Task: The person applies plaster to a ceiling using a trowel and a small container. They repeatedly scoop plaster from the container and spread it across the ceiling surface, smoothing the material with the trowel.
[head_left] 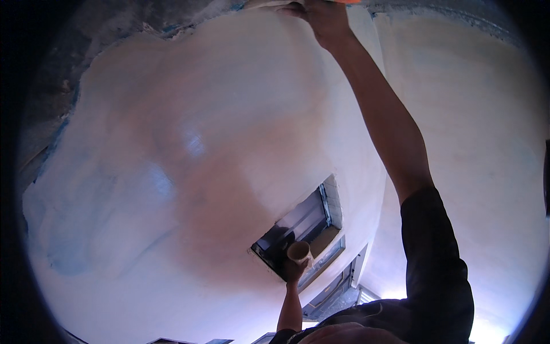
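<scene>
My right hand (327, 23) is raised at the top edge of the head view, its arm stretched up along the right side. Its fingers look closed and lie close to the pale plastered surface (217, 103). A bit of orange (346, 2) shows beside this hand; the rest of that thing is cut off by the picture's edge. Low in the middle, my left hand (294, 270) grips a pale, round, cup-shaped container (299, 251) by its side. The container's mouth faces the camera, and I cannot tell what is in it.
A dark window opening (298, 221) lies behind my left hand, with a pale edge. Beyond the plaster's ragged border, a rough dark grey surface (57, 74) runs along the top and left. A second pale wall (470, 143) meets the plaster at a corner on the right.
</scene>
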A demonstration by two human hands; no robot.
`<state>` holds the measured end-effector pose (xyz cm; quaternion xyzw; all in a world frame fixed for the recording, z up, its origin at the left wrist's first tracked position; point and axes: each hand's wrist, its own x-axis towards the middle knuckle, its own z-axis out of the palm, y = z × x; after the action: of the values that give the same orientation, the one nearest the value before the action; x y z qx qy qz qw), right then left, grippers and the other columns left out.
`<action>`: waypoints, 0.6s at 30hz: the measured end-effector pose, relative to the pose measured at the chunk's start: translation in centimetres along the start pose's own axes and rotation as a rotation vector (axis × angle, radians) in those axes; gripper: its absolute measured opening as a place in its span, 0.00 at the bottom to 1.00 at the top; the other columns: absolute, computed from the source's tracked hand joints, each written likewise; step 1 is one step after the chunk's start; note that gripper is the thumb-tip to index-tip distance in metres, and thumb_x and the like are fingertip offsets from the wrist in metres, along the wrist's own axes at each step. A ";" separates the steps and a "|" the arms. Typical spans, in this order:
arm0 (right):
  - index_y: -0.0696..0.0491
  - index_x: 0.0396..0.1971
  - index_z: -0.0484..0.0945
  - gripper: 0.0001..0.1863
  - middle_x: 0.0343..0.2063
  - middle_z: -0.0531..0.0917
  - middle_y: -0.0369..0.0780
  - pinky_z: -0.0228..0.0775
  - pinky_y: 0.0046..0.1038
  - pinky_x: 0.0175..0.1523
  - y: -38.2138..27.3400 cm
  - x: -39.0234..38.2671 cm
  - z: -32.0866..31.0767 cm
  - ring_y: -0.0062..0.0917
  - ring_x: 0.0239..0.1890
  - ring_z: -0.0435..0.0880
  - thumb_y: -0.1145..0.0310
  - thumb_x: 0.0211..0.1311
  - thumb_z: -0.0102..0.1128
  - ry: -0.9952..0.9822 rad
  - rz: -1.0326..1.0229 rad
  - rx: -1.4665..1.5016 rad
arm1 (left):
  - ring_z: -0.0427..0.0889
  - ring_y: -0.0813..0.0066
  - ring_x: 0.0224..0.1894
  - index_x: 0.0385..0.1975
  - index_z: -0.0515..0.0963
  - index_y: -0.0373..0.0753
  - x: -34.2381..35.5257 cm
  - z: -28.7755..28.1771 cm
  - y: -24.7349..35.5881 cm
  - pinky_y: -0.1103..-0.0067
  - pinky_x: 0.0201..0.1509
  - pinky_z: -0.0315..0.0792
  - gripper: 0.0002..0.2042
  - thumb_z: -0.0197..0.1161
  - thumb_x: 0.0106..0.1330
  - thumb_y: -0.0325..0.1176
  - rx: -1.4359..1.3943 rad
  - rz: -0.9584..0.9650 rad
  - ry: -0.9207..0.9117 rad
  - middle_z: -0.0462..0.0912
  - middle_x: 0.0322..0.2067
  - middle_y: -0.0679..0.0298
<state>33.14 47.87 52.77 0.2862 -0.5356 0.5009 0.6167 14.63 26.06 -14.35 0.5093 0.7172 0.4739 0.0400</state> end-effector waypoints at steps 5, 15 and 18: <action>0.60 0.41 0.76 0.12 0.39 0.82 0.43 0.80 0.30 0.38 1.7 1.5 1.4 0.28 0.39 0.83 0.77 0.56 0.62 0.188 -0.018 -0.268 | 0.82 0.58 0.44 0.47 0.74 0.34 -0.5 0.1 -1.0 0.69 0.46 0.75 0.34 0.71 0.47 0.54 -0.133 -0.004 0.013 0.82 0.41 0.51; 0.61 0.37 0.77 0.10 0.36 0.82 0.44 0.80 0.26 0.34 1.9 1.4 2.0 0.26 0.36 0.83 0.78 0.54 0.63 0.190 -0.129 -0.320 | 0.82 0.59 0.44 0.47 0.75 0.34 -0.5 0.0 -1.0 0.70 0.46 0.75 0.34 0.72 0.46 0.55 -0.066 -0.005 0.028 0.82 0.41 0.53; 0.62 0.35 0.79 0.09 0.33 0.83 0.43 0.80 0.25 0.32 1.6 1.0 1.7 0.25 0.32 0.83 0.76 0.53 0.64 0.249 -0.215 -0.588 | 0.82 0.60 0.45 0.47 0.75 0.35 -0.8 -0.2 -0.9 0.69 0.46 0.75 0.34 0.72 0.46 0.55 0.034 -0.027 0.015 0.82 0.41 0.53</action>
<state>30.95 47.17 53.93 0.0876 -0.5444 0.2882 0.7829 14.27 25.29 -15.20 0.4967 0.7321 0.4651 0.0322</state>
